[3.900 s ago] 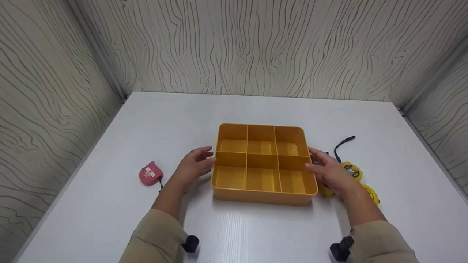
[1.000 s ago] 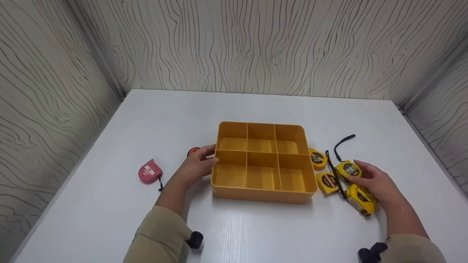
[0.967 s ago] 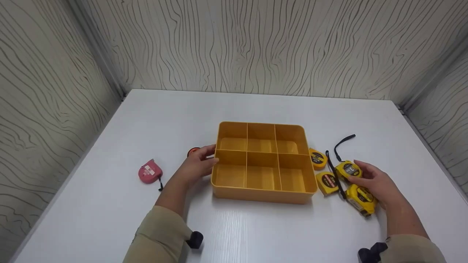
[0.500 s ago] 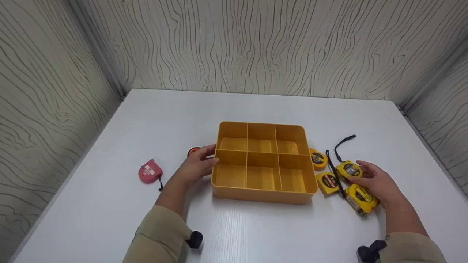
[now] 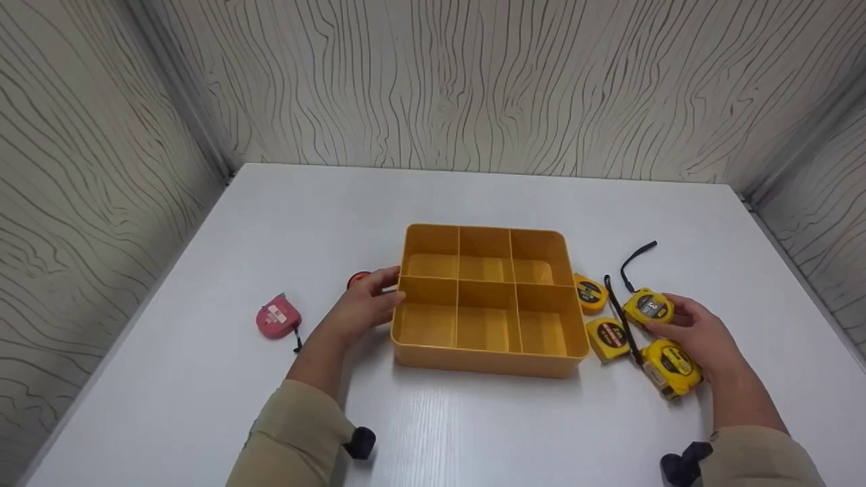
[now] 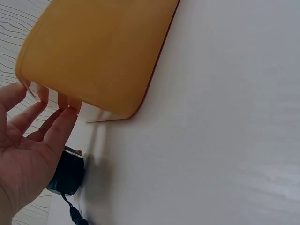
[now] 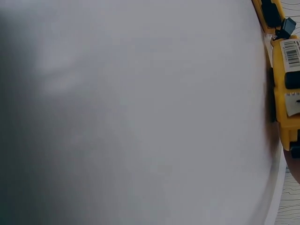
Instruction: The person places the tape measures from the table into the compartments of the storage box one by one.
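Note:
A yellow-orange divided organizer box (image 5: 487,362) with six-cell layout, all cells bare, stands mid-table. My left hand (image 5: 362,308) holds its left wall, thumb tip at the rim and fingers against the outside; in the left wrist view the fingertips touch the wall. To the right, my right hand (image 5: 700,335) pinches a yellow tape measure (image 5: 653,308) with a black strap, thumb in front and fingers behind. Just below it lies a larger yellow tape measure (image 5: 671,368). Two more tape measures, one yellow (image 5: 609,338) and one orange-yellow (image 5: 590,294), lie beside the box.
A pink tape measure (image 5: 278,318) with a short black cord lies at the left. An orange-red round object (image 5: 356,278) is partly hidden behind my left hand. Wood-grain-patterned panels (image 5: 446,81) enclose the white table (image 5: 460,433) at the back and sides.
My right hand left the box's right side for the yellow tape measure, which has since shifted slightly up and turned. My left hand stays at the box's left wall.

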### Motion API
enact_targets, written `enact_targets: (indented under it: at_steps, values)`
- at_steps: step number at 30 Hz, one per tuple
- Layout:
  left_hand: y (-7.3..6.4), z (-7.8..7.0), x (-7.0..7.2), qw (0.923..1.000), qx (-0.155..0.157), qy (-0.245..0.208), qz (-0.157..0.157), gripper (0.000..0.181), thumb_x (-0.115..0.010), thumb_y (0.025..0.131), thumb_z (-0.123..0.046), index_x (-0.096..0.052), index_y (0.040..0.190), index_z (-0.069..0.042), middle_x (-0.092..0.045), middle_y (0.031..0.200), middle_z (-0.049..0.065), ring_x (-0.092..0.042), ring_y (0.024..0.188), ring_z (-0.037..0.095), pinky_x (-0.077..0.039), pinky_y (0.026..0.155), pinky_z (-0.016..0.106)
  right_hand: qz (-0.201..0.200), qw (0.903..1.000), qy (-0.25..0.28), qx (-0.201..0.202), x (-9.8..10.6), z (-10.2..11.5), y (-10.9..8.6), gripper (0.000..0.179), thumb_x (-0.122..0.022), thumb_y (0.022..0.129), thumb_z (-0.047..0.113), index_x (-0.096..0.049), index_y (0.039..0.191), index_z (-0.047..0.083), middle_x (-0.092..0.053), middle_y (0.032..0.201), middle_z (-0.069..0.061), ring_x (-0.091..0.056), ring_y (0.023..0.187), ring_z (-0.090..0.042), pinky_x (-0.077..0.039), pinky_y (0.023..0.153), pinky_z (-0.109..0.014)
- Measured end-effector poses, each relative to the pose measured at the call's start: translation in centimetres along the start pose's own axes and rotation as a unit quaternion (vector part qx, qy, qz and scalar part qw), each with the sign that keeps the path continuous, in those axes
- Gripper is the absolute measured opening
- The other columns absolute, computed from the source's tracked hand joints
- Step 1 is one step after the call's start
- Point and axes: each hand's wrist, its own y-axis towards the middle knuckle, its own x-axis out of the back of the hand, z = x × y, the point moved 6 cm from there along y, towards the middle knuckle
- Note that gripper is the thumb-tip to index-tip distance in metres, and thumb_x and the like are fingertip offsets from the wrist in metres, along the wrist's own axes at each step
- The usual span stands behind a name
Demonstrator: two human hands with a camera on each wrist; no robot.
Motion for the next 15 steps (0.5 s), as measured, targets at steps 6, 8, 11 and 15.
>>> enact_targets:
  at_steps: [6,8,11,15]
  values:
    - [-0.09,0.09,0.01,1.0000,0.004,-0.009,-0.002,0.055,-0.066,0.084,-0.024,-0.044,0.135,-0.027,-0.044,0.132,-0.007,-0.047,0.117,0.014,-0.047,0.091,0.034,0.006,0.9999,-0.005,0.015,-0.13,0.18,-0.13,0.099,-0.064,0.076,0.055,-0.009,0.147,0.014,-0.020,0.146,-0.025,-0.025,0.129,-0.044,-0.030,0.101,-0.056]
    - [-0.12,0.10,0.00,1.0000,0.006,-0.007,-0.003,0.055,-0.066,0.084,-0.024,-0.045,0.135,-0.027,-0.044,0.132,-0.008,-0.047,0.117,0.014,-0.047,0.091,0.034,0.006,0.9998,-0.009,0.016,-0.11,0.24,-0.12,0.101,-0.065,0.075,0.055,-0.009,0.147,0.013,-0.020,0.146,-0.025,-0.025,0.130,-0.044,-0.029,0.102,-0.056]
    - [-0.16,0.08,-0.02,1.0000,0.007,-0.007,-0.003,0.054,-0.066,0.084,-0.025,-0.045,0.134,-0.028,-0.044,0.132,-0.008,-0.047,0.117,0.013,-0.047,0.091,0.034,0.002,0.9998,-0.014,0.013,-0.03,0.22,-0.06,0.102,-0.065,0.075,0.056,-0.009,0.147,0.011,-0.020,0.146,-0.025,-0.025,0.130,-0.043,-0.028,0.103,-0.055]
    - [-0.15,0.04,-0.03,1.0000,-0.001,-0.005,0.000,0.054,-0.065,0.085,-0.025,-0.045,0.135,-0.027,-0.044,0.133,-0.007,-0.047,0.118,0.014,-0.047,0.090,0.034,-0.009,0.9998,-0.016,0.005,0.07,0.06,0.03,0.102,-0.063,0.074,0.059,-0.012,0.147,0.010,-0.023,0.146,-0.024,-0.026,0.129,-0.042,-0.028,0.103,-0.054]
